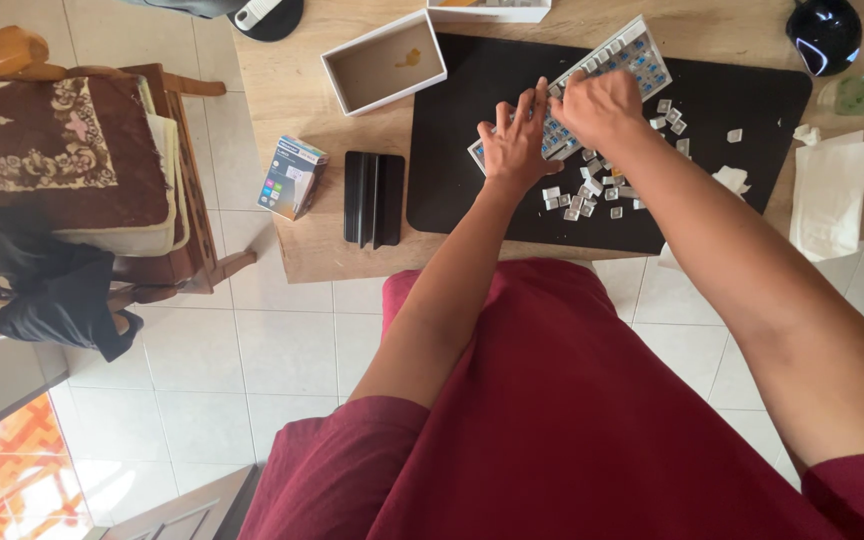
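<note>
One head-worn view looks steeply down — near the arms, with the surface (302, 95) across the frame's top.

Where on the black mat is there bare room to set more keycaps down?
Free: the black mat right of the keyboard, and its strip left of the left hand. Crowded: loose keycaps below the right hand.

Both my bare arms reach toward the upper middle of the frame, left hand (514, 143) fingers spread flat, right hand (602, 107) curled beside it.
</note>
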